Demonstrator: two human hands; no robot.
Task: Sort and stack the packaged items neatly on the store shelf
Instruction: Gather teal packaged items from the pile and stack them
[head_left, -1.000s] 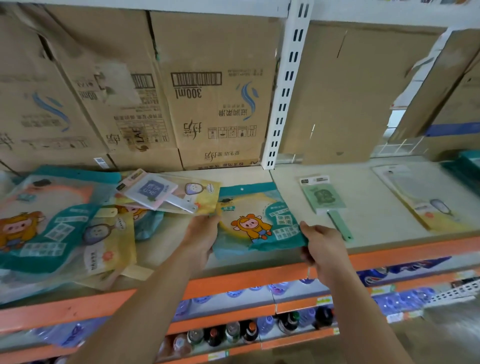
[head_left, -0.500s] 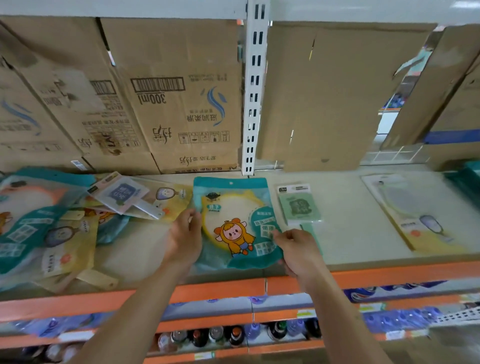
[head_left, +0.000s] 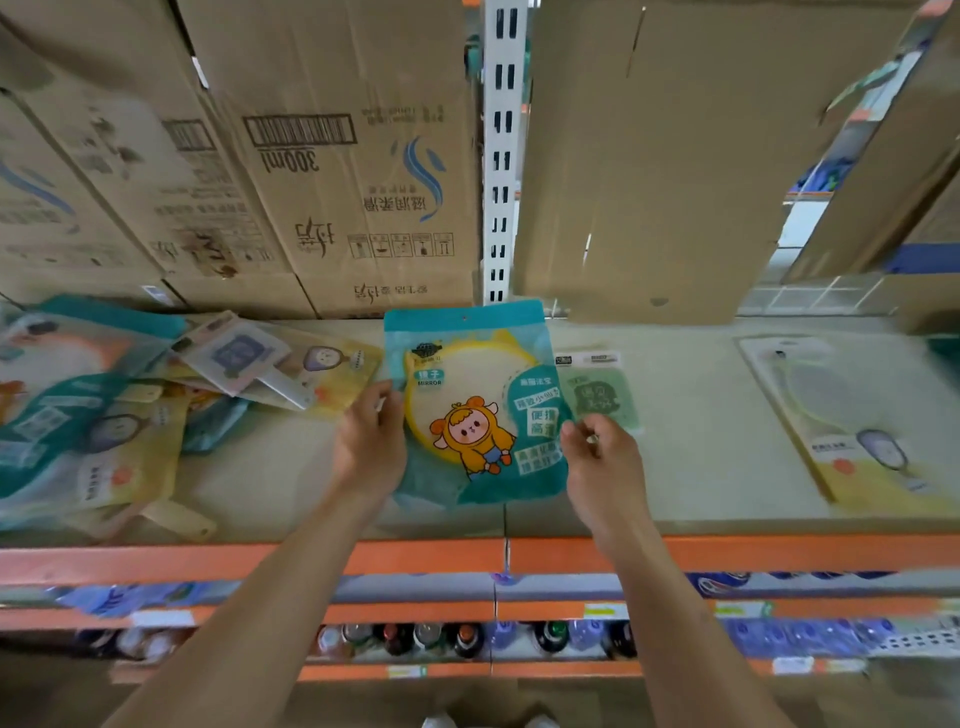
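A teal mirror package with a yellow ring and a cartoon figure lies upright on the beige shelf, its top toward the back. My left hand holds its left edge, thumb on the front. My right hand pinches its right edge. A small green packaged mirror lies just right of it, partly behind my right fingers. A loose pile of teal and yellow packages covers the left of the shelf, with a white hand mirror pack on top.
A yellow-and-white package lies at the right of the shelf. Cardboard boxes stand along the back, split by a white slotted upright. An orange shelf rail runs along the front; bottles sit on shelves below.
Both hands have turned the teal package from tilted to upright and slid it back toward the upright post. It now lies further in on the shelf, beside the green pack.
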